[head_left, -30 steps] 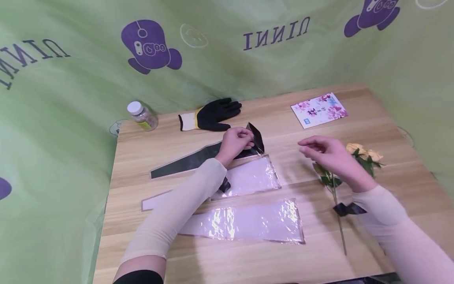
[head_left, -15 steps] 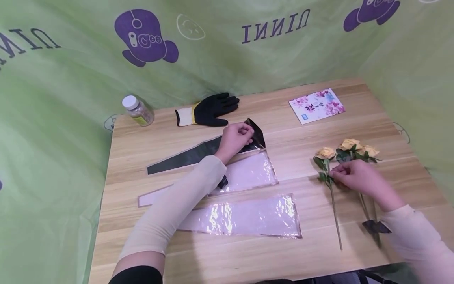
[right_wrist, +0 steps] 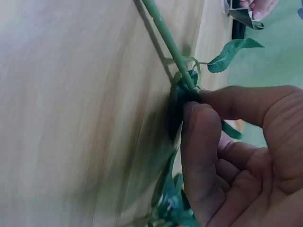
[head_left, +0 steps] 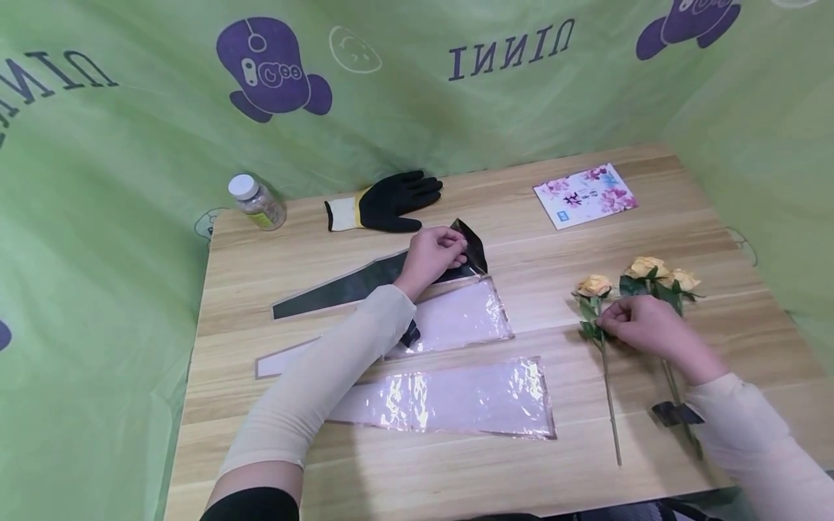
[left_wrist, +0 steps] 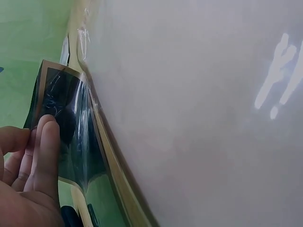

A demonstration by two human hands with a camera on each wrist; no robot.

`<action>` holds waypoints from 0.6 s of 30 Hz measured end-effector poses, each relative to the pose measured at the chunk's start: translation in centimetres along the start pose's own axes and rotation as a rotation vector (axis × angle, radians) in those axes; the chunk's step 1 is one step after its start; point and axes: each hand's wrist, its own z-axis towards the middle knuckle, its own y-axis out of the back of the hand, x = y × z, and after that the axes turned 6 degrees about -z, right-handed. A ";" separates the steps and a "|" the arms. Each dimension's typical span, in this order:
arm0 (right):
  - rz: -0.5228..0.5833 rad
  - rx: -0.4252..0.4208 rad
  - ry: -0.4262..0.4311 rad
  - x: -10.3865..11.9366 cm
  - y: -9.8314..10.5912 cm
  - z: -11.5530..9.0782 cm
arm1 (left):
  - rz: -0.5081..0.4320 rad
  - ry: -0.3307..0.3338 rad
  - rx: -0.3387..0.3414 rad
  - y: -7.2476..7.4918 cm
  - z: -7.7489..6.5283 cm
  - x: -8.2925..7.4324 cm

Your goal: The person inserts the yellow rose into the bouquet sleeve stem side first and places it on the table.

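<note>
My left hand (head_left: 430, 259) pinches the wide end of a black flower sleeve (head_left: 335, 293) and lifts that end into a fold; the narrow end lies on the table. In the left wrist view, the thumb and fingers grip the sleeve's gold-edged rim (left_wrist: 59, 66). At the right, my right hand (head_left: 645, 329) pinches the stem of a single peach rose (head_left: 594, 285) just below its bloom, among green leaves. The right wrist view shows thumb and index finger on the green stem (right_wrist: 165, 38). Two more peach roses (head_left: 645, 267) lie beside that hand, a black ribbon (head_left: 677, 414) around their stems.
Two pale flower sleeves (head_left: 449, 396) lie flat in front of the black one, a small black ribbon piece (head_left: 410, 334) on the farther. At the back are a black-and-white work glove (head_left: 397, 202), a lidded jar (head_left: 257, 202) and a floral card (head_left: 585, 196). Green cloth surrounds the table.
My right hand has come down to the right and taken hold of the single rose's stem, then shifted slightly left with it. The left hand stays at the black sleeve.
</note>
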 end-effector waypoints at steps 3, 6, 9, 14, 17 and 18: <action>0.091 0.024 -0.013 0.8 0.3 0.2 | -0.021 0.013 0.000 0.0 0.0 0.0; 0.294 0.063 -0.033 1.7 1.7 0.0 | -0.021 0.024 0.005 -0.2 0.0 -0.2; 0.532 0.026 -0.036 3.0 4.2 0.2 | -0.017 0.034 0.000 -0.2 0.0 -0.4; 1.155 -0.299 0.107 5.7 7.3 2.3 | -0.049 0.042 -0.017 0.0 -0.2 -0.5; 1.434 -0.510 0.237 7.3 7.4 4.3 | -0.099 0.060 -0.014 -0.1 -0.4 -0.3; 1.471 -0.575 0.256 7.8 7.3 5.0 | -0.115 0.070 -0.011 -0.1 -0.4 -0.2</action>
